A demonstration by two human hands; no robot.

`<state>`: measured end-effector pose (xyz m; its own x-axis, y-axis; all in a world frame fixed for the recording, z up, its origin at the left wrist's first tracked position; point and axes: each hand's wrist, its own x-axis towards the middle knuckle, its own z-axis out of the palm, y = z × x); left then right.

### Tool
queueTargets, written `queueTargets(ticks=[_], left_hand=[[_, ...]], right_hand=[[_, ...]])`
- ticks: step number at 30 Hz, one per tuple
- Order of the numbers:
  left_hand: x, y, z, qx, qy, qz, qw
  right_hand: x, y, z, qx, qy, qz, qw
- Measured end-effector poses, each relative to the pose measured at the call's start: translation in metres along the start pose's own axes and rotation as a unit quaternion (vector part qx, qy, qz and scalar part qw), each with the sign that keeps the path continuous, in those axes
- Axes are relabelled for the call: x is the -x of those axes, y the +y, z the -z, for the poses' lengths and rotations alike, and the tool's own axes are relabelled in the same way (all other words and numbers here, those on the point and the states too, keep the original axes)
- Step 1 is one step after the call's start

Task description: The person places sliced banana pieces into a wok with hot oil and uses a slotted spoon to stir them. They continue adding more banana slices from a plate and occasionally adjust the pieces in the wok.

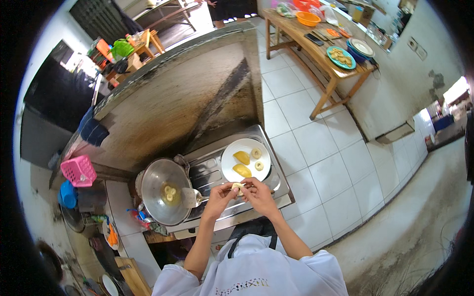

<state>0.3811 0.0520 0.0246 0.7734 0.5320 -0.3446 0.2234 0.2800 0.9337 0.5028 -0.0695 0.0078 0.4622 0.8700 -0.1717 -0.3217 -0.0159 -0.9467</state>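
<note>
Both my hands hold one small pale dough ring (pixel 237 188) between their fingertips, in front of the stove's near edge. My left hand (pixel 221 198) grips its left side and my right hand (pixel 257 194) its right side. Just beyond them a white plate (pixel 229 150) on the steel gas stove (pixel 207 166) bears two yellow pieces (pixel 242 171) and two pale dough rings (pixel 256 153). At the left a large metal wok (pixel 153 185) holds several rings in oil (pixel 170 194). A metal spatula (pixel 190 198) rests over its right rim, its handle partly hidden by my hands.
A sooty low wall (pixel 185 96) stands behind the stove. A pink plastic basket (pixel 78 171) and a blue container (pixel 68 194) are at the left. The wooden table (pixel 292 35) at the upper right bears a turquoise plate (pixel 341 66) of food and an orange basin (pixel 308 18).
</note>
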Motion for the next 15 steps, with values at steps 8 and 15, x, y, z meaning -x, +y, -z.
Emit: queueTargets(ticks=[8, 15], left_hand=[[0.048, 0.006, 0.017, 0.217, 0.036, 0.013, 0.975], [0.083, 0.005, 0.031, 0.367, 0.022, 0.012, 0.930]], right_hand=[[0.002, -0.010, -0.044, -0.074, -0.067, -0.028, 0.995], [0.006, -0.006, -0.067, -0.048, -0.123, -0.054, 0.990]])
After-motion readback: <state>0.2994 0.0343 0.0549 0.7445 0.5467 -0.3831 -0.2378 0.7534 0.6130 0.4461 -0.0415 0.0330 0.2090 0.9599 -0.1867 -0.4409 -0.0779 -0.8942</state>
